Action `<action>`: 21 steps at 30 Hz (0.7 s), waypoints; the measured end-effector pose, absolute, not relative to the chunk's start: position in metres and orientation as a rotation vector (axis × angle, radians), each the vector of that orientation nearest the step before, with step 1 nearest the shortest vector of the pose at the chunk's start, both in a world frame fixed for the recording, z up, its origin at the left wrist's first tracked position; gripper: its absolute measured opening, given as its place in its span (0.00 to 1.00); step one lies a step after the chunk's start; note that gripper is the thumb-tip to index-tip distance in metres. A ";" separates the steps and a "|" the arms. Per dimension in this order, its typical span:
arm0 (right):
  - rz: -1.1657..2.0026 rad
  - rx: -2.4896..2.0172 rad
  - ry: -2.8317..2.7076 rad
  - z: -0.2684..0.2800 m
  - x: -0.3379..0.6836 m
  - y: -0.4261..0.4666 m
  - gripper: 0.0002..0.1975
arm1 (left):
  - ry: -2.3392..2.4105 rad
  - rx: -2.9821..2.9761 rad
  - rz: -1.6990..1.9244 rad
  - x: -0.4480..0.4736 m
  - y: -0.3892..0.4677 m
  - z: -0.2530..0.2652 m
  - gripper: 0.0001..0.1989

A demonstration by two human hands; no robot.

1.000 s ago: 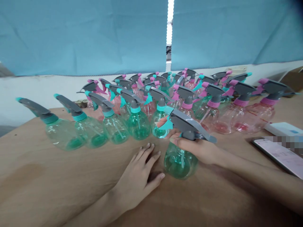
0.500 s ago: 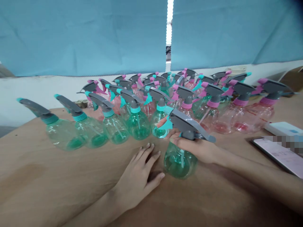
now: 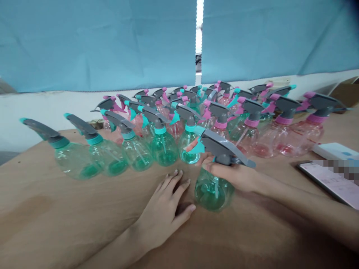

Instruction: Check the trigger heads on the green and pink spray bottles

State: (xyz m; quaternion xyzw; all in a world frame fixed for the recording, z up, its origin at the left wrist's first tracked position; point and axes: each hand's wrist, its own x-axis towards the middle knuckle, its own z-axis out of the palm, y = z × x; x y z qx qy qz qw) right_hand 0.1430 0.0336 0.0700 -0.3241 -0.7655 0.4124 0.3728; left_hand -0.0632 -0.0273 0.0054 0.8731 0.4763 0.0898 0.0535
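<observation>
My right hand [image 3: 230, 172] is wrapped round the neck of a green spray bottle [image 3: 213, 192], just under its grey and turquoise trigger head. Some of its fingers are hidden behind the bottle, and one shows beside the turquoise trigger. Flat on the wooden table [image 3: 84, 220] lies my left hand [image 3: 165, 205], fingers spread, holding nothing; its thumb tip is close to the held bottle's base. Just beyond the fingertips stand more green spray bottles, the nearest being a clear green bottle [image 3: 164, 149] with a turquoise collar.
Pink spray bottles [image 3: 265, 142] continue the front row to the right, with several more pink and green ones crowded behind. At the right edge lie a phone [image 3: 322, 179] and a white box [image 3: 333, 151]. A blue curtain [image 3: 98, 45] hangs at the back.
Both hands and the held spray bottle stay almost in place. The view has shifted very slightly; nothing was taken up or let go.
</observation>
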 end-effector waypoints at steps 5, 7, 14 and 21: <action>1.036 -0.809 -1.905 0.075 0.145 0.033 0.09 | 1.462 2.651 0.252 -0.062 -0.027 0.006 0.25; 1.011 -0.826 -1.935 0.073 0.147 0.033 0.07 | 1.457 2.656 0.251 -0.063 -0.027 0.006 0.25; 0.949 -0.931 -1.934 0.076 0.148 0.030 0.06 | 1.460 2.670 0.264 -0.064 -0.027 0.004 0.25; 0.914 -0.908 -1.927 0.076 0.148 0.030 0.06 | 1.454 2.672 0.291 -0.063 -0.027 0.003 0.25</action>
